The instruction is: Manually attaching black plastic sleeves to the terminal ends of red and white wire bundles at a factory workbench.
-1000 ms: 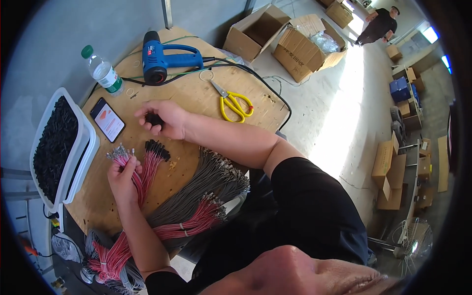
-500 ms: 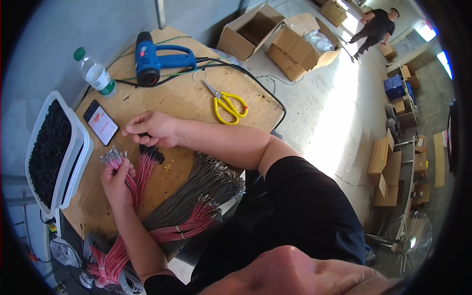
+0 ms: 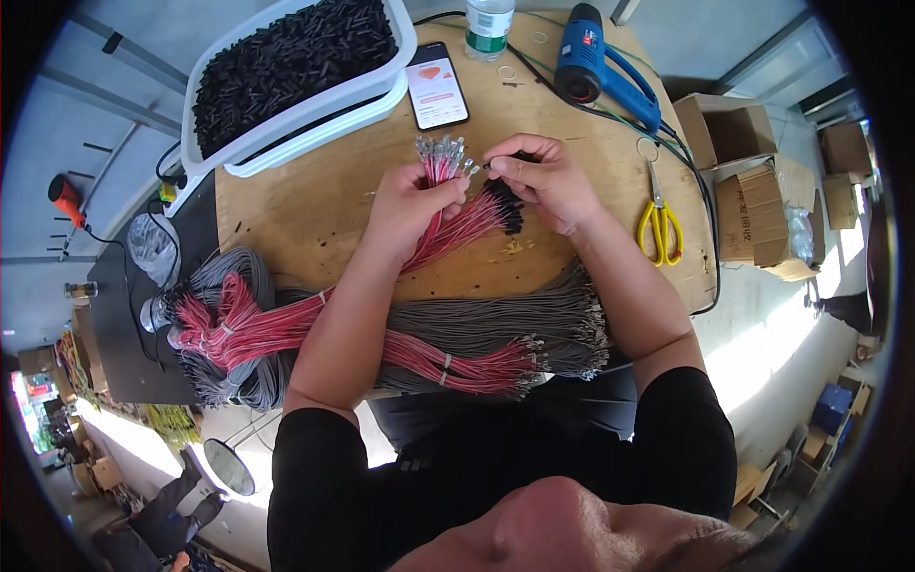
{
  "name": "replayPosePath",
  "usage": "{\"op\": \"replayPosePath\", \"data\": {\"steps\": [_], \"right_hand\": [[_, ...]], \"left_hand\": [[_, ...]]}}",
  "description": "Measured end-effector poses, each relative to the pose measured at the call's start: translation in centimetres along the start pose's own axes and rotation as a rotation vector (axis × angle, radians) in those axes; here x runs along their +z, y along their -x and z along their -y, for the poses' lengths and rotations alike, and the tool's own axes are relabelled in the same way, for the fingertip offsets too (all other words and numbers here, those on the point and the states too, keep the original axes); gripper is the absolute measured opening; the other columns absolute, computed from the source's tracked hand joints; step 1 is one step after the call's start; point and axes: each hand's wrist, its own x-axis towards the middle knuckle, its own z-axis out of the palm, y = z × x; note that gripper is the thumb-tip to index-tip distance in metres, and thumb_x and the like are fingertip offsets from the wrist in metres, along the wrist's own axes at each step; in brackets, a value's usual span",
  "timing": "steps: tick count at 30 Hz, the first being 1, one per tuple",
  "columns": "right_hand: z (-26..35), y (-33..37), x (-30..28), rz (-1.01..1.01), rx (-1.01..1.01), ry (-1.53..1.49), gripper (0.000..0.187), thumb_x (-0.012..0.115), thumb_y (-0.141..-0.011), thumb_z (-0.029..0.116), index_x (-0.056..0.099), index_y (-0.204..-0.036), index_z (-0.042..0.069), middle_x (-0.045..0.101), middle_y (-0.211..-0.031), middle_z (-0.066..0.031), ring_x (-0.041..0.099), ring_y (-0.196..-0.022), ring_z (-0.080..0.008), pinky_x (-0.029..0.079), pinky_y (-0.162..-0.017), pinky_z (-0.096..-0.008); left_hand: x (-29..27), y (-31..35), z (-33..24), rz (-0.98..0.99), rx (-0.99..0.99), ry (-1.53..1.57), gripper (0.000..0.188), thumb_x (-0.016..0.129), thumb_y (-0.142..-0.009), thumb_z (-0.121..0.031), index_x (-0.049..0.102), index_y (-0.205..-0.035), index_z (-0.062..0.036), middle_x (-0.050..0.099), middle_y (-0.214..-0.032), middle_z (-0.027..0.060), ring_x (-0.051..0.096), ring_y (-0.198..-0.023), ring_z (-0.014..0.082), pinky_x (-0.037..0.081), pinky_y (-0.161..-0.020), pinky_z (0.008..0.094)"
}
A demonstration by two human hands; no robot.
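Note:
My left hand [image 3: 412,205] is closed around a bundle of red wires [image 3: 440,170], whose metal terminals stick up above the fingers. Just to its right, my right hand [image 3: 553,186] pinches small black sleeves [image 3: 521,155] between thumb and fingers; how many is hidden. Its fingertips are close to a terminal at the bundle's edge, and whether they touch cannot be made out. Beneath both hands lie red wires with black sleeves on their ends [image 3: 512,208]. Nearer me, bundles of grey wires [image 3: 496,319] and tied red wires [image 3: 419,355] cross the table edge.
A white tub [image 3: 405,38] full of black sleeves stands at the back left. A phone [image 3: 438,91], bottle [image 3: 488,29] and blue heat gun [image 3: 596,67] sit along the back. Yellow-handled scissors [image 3: 660,229] lie right, near a black cable [image 3: 710,205]. Cardboard boxes [image 3: 753,214] stand beyond.
The view has turned, so the table now appears squarer and the tub sits further right in the picture. My right hand has come down beside the terminals. My left hand still grips the wires.

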Motion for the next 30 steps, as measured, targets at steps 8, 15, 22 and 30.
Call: {"op": "replayPosePath", "data": {"steps": [8,15,22,30], "right_hand": [[-0.13,0.34,0.0,-0.009,-0.054,-0.009,0.014,0.072,-0.09,0.0,0.07,-0.104,0.001,0.069,-0.085,-0.0009,0.045,-0.059,-0.0016,0.03,-0.051,-0.0173],[-0.02,0.52,0.45,-0.037,-0.077,0.056,0.015,0.072,-0.089,-0.003,0.071,-0.103,0.0,0.067,-0.081,0.0011,0.044,-0.057,-0.0006,0.031,-0.051,-0.0177],[0.01,0.52,0.25,-0.027,-0.079,0.079,0.015,0.072,-0.091,0.001,0.072,-0.106,-0.001,0.067,-0.08,0.0011,0.044,-0.058,-0.0012,0.031,-0.051,-0.0185],[-0.03,0.4,0.28,-0.017,-0.078,0.078,0.013,0.072,-0.091,0.003,0.071,-0.104,-0.001,0.067,-0.08,0.0006,0.045,-0.059,-0.0014,0.031,-0.052,-0.0186]], "left_hand": [[0.26,0.09,-0.25,0.018,0.013,0.042,0.019,0.078,-0.086,-0.013,0.071,-0.098,0.0006,0.069,-0.081,0.005,0.063,-0.07,0.0116,0.052,-0.066,0.0256],[0.49,0.11,-0.31,0.022,0.039,0.05,0.008,0.071,-0.089,-0.005,0.068,-0.089,0.0024,0.065,-0.076,0.0043,0.059,-0.066,0.0099,0.047,-0.062,0.0251],[0.55,0.09,-0.08,0.05,0.056,0.061,0.006,0.07,-0.088,-0.003,0.068,-0.087,0.0022,0.064,-0.073,0.0032,0.056,-0.064,0.0087,0.045,-0.06,0.0255],[0.46,0.02,-0.06,0.062,0.079,0.003,0.007,0.07,-0.087,-0.004,0.067,-0.085,0.0015,0.062,-0.071,0.002,0.054,-0.063,0.0077,0.042,-0.058,0.0249]]}}
